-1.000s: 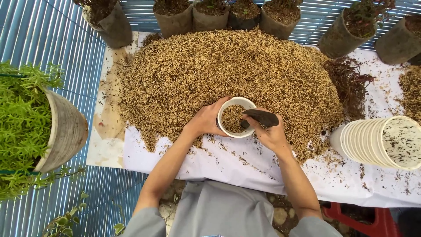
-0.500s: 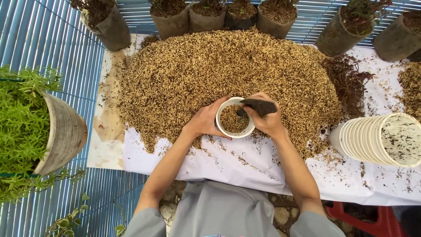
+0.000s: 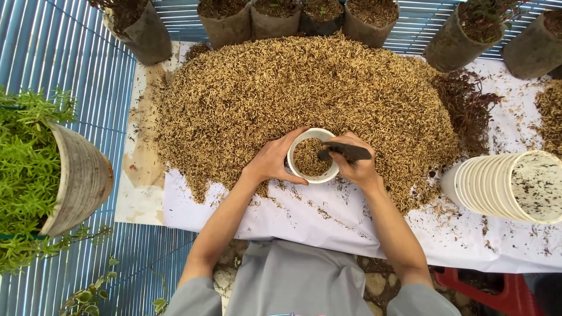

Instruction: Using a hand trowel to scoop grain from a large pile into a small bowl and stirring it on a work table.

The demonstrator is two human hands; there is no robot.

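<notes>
My left hand (image 3: 271, 161) grips the side of a small white cup (image 3: 312, 155) partly filled with brown husk. The cup rests at the near edge of a big heap of rice husk (image 3: 304, 99) spread on a white sheet (image 3: 328, 219). My right hand (image 3: 356, 167) holds a small dark scoop (image 3: 346, 152) lying across the cup's right rim, its tip over the filling.
A sideways stack of white cups (image 3: 497, 186) lies at the right. Dark soil-filled grow bags (image 3: 228, 22) line the far edge. A grey pot with green plant (image 3: 52, 175) lies at the left. Dark fibre (image 3: 465, 105) borders the heap's right. Blue slatted surface (image 3: 52, 52) surrounds.
The cup and both hands have shifted slightly up toward the heap. The scoop went from tilted beside the rim to lying level across the cup's right edge.
</notes>
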